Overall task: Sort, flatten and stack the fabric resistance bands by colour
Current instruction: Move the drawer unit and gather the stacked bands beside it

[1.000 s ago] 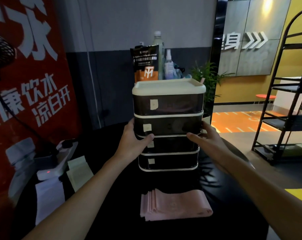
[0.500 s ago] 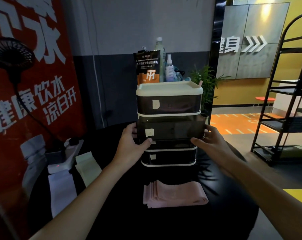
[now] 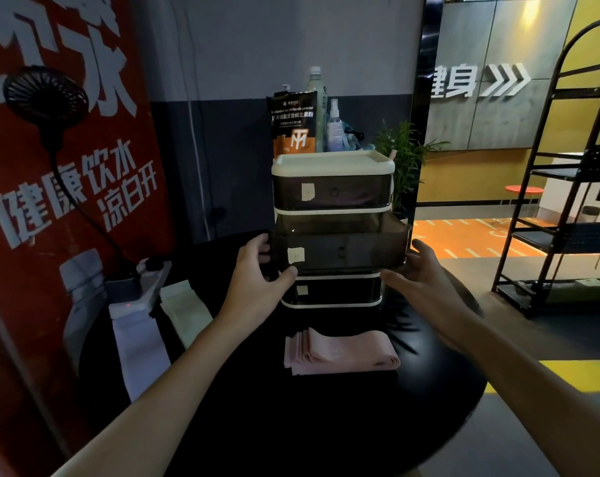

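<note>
- We hold the second drawer [image 3: 340,249] of the drawer unit [image 3: 333,166], which stands at 12 o'clock on the black table [image 3: 291,425]; the drawer sits proud of the frame
- Left hand [image 3: 257,280] clasps the drawer's 9 o'clock corner, thumb on the front; right hand [image 3: 426,284] clasps its 3 o'clock corner, thumb beneath
- Pink bands [image 3: 340,352] lie folded and stacked at 6 o'clock of the unit; a paler stack [image 3: 185,311] lies at 9 o'clock
- Good practice, in our judgement: draw level and evenly with both hands, lest the drawer skew or the unit tip forward
</note>
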Demonstrator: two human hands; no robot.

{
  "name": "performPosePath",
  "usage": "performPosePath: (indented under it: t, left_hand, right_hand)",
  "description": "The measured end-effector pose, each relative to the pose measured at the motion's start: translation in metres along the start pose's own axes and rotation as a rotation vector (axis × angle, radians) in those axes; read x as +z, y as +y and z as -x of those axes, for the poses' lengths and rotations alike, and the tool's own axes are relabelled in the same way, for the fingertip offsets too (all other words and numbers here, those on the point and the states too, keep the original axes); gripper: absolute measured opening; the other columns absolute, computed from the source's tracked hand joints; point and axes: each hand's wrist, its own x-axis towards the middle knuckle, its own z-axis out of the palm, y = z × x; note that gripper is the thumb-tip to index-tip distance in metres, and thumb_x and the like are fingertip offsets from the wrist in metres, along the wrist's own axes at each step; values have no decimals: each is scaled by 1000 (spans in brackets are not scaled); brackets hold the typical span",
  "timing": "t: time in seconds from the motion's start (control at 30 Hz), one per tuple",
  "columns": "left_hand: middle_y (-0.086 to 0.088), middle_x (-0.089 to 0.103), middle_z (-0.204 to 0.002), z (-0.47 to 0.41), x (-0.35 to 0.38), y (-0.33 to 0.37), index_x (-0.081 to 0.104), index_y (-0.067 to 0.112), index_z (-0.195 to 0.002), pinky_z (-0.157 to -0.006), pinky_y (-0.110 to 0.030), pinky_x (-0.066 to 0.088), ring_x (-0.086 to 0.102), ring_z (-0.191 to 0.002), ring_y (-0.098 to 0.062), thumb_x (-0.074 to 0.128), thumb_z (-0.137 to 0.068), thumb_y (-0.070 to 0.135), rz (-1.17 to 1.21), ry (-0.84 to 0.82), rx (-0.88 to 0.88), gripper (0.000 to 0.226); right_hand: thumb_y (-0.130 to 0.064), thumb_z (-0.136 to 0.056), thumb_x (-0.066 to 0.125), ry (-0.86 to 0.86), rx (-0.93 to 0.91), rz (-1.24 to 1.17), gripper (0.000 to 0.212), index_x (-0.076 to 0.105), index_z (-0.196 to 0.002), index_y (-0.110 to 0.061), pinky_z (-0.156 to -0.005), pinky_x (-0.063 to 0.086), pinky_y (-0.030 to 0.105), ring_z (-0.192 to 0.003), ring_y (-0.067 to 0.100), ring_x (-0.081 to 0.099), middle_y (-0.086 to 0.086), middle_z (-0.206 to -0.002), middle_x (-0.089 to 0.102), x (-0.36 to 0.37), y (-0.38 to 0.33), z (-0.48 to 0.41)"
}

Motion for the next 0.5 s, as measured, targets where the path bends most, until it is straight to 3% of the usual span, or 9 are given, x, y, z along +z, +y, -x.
performPosePath:
  t: [0.1,0.2,0.33,0.4,0.5]
  left_hand:
    - [6,53,-121,12,2,-8,44,21,-137,-85,-17,44,54,-112,-7,73,-88,23,24,35,-22,57]
    - [-1,62,-109,27,10,-24,53,21,-121,-78,-10,41,59,-101,-5,67,-93,22,36,-13,-95,31]
    - [-2,66,-105,44,24,-42,63,19,-110,-72,-4,43,60,-91,-1,62,-97,29,-5,-241,-218,17]
    - [0,68,-101,50,30,-50,67,21,-106,-78,-16,48,63,-91,-7,63,-96,34,-29,-321,-240,18]
    - [12,69,-92,56,34,-60,70,27,-107,-84,-24,51,65,-90,-5,64,-93,40,-184,-347,-179,20]
  right_hand:
    - [-11,-89,68,23,41,29,73,26,-149,-15,-100,48,39,-103,8,64,-2,-125,60,-1,7,5]
    - [-9,-88,68,4,89,77,69,30,-146,-14,-84,50,28,-101,11,63,2,-122,58,1,25,16]
    - [-17,-89,68,-84,148,210,57,37,-137,-24,-66,51,15,-102,9,58,0,-122,49,9,59,33]
    - [-30,-92,63,-99,98,394,52,42,-139,-23,-77,49,11,-107,6,53,-3,-123,44,12,72,42]
    - [-47,-93,53,-145,5,666,40,56,-129,-28,-102,41,34,-112,9,48,-12,-118,47,15,78,50]
